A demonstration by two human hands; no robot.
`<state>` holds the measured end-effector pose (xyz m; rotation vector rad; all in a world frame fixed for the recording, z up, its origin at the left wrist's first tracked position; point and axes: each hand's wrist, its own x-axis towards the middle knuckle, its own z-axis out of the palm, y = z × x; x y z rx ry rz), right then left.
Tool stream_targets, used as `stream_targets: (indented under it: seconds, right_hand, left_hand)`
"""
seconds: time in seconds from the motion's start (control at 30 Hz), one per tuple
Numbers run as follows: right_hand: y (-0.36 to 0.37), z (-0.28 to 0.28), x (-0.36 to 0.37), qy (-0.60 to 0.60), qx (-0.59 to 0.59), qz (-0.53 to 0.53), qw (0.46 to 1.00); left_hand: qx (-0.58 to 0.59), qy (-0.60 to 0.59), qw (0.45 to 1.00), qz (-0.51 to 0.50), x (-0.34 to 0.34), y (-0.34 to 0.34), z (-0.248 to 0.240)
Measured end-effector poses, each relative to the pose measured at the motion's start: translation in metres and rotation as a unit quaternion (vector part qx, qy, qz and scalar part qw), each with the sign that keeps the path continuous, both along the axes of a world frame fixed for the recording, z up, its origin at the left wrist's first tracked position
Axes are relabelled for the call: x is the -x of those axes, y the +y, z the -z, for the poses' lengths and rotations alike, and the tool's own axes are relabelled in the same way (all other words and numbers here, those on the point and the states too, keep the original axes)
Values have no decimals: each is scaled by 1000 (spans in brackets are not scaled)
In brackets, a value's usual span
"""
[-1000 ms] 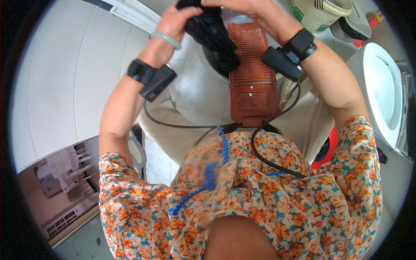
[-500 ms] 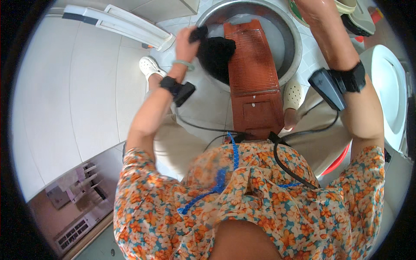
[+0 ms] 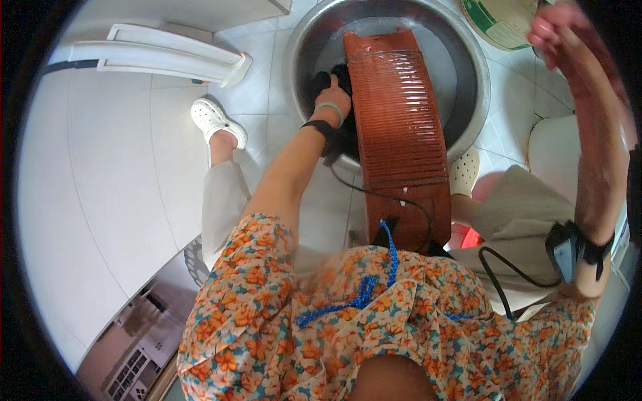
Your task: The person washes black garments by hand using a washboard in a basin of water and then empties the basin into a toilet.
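My left hand reaches down into the near left part of a metal basin, its fingers closed on a wet black cloth. Much of the cloth lies hidden under that hand and wrist. Just to its right, a reddish-brown ribbed washboard leans with its far end in the basin's cloudy water and its near end toward my lap. My right hand is raised outside the basin, at the upper right. Its fingers are bent and blurred, and nothing shows clearly in them.
A light tub with a green label stands beyond the basin's right side. White cabinet fronts line the left, with a white folded frame above them. Cables run from my wrist bands across the washboard's near end. Beige clogs flank the basin.
My left hand has brought the black cloth down from the basin's left rim into the basin beside the washboard. My right hand has swung farther right, and the view has shifted.
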<state>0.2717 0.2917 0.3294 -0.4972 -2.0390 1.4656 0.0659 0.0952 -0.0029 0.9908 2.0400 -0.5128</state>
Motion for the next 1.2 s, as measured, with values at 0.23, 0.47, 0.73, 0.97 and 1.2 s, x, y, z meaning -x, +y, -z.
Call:
stream_targets:
  seconds: [0.23, 0.47, 0.73, 0.97, 1.2]
  right_hand:
    - [13, -4, 0, -16, -7, 32, 999]
    - [17, -36, -14, -103, 4, 2, 995]
    - [15, 1, -40, -9, -105, 84, 991]
    - [47, 58, -25, 0, -168, 100, 981]
    - [50, 58, -34, 45, -124, 97, 986]
  left_hand:
    - [-70, -29, 994, -84, 0, 23, 16]
    - [-237, 47, 969, 41, 10, -5, 32]
    - [-448, -65, 873, -184, 76, 24, -120]
    - [-478, -160, 842, -193, 95, 18, -304]
    - [-547, -193, 806, -121, 2, -6, -444]
